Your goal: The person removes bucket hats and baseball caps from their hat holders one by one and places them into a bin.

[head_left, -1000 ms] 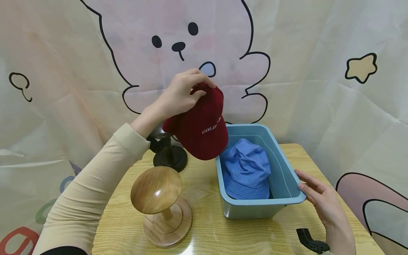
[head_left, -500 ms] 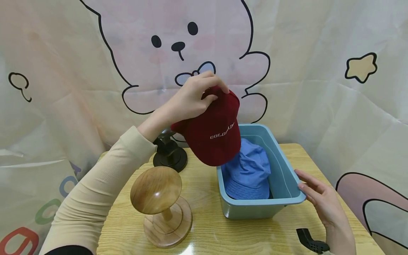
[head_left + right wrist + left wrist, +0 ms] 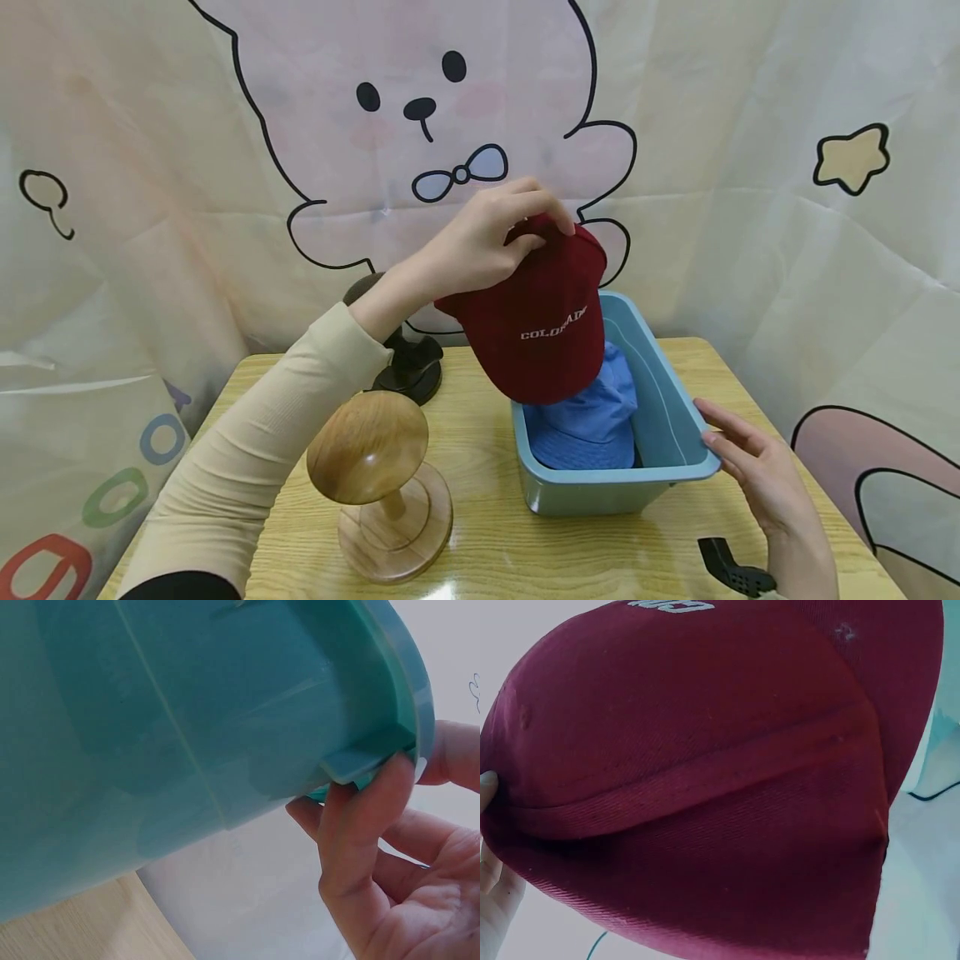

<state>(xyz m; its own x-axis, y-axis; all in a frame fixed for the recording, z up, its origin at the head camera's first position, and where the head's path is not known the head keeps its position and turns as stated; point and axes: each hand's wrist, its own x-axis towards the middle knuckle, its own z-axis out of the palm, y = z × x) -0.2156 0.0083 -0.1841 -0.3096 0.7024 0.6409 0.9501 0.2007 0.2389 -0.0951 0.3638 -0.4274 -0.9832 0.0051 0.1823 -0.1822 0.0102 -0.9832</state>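
My left hand (image 3: pixel 487 237) pinches a dark red baseball cap (image 3: pixel 540 333) by its crown, thumb and fingers on the top. White lettering runs across the cap's front, and its brim hangs downward over the left side of a blue plastic bin (image 3: pixel 600 477). Inside that bin lies a blue bucket hat (image 3: pixel 588 425), partly hidden behind the cap. With its fingers curled at the rim, my right hand (image 3: pixel 772 475) grips the bin's near right corner. The right wrist view shows those fingers (image 3: pixel 375 802) under the rim. Red cloth fills most of the left wrist view.
A wooden hat stand (image 3: pixel 371 450) with a domed top and round base stands left of the bin. Behind it, partly covered by my left forearm, is a black stand (image 3: pixel 412 375). A printed curtain (image 3: pixel 720 250) hangs behind the wooden table (image 3: pixel 480 533).
My left hand has carried the red cap rightward and slightly down, from beside the bin to over its left part, covering more of the blue hat. My right hand stays at the bin's corner.
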